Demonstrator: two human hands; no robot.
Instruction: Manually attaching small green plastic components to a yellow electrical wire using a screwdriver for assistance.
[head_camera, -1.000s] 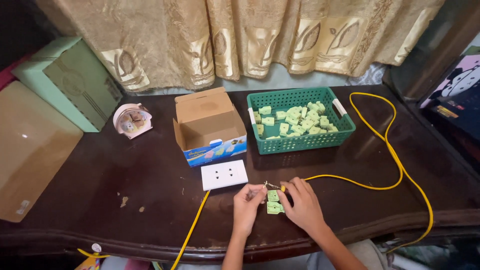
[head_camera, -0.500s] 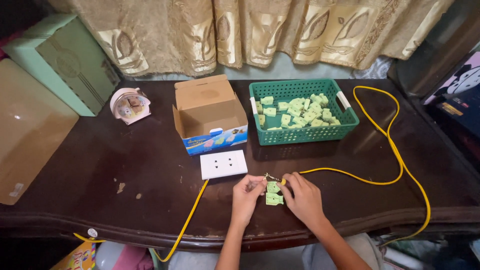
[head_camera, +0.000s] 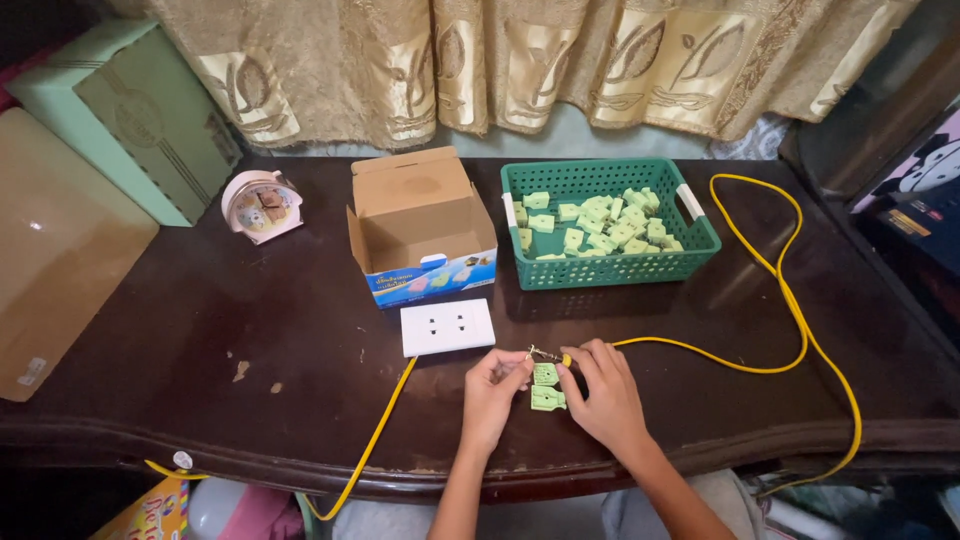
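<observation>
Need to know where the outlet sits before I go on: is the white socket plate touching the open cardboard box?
Apart. The head view shows a strip of dark table between the white socket plate and the open cardboard box behind it.

left hand (head_camera: 497, 388) and right hand (head_camera: 603, 392) drawn closer around small green pieces (head_camera: 546, 387), camera view shifted slightly

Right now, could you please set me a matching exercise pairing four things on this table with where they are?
Things:
1. clock
2. basket
3. socket plate
4. green piece

Places:
A. between the two hands
B. right of the open box
C. left of the open box
D. in front of the open box

Pairs: 1-C, 2-B, 3-D, 4-A
</observation>
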